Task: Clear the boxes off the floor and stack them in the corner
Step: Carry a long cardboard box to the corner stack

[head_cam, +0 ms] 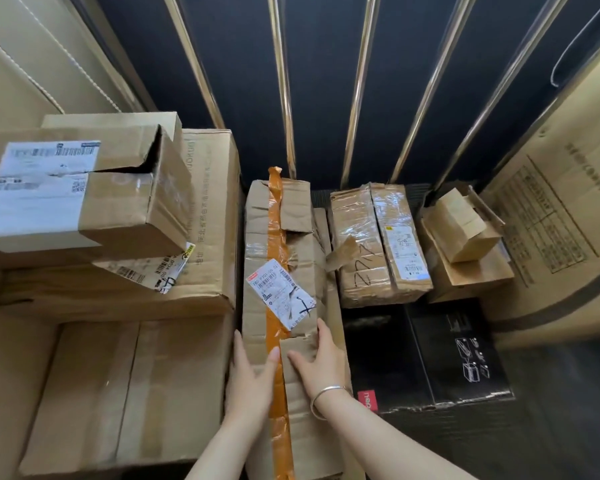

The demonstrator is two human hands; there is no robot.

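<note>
Head view: long crumpled box, orange-taped, was wedged upright between corner stacks, pressed by flat left hand and right hand; judged light, soft-walled, best gripped along both side edges.

1. A long box stands in the middle of the stack against the slatted wall, with a shipping label on its top face.
2. The left hand lies at the box's near left edge; the right hand rests on its top, just to the right.
3. Left of the long box, a wide box sits on a lower box and carries smaller boxes, the topmost at far left.
4. To the right, a taped box lies behind a dark box.
5. Farther right, a small box rests on another, beside a tall box at the right edge.
</note>
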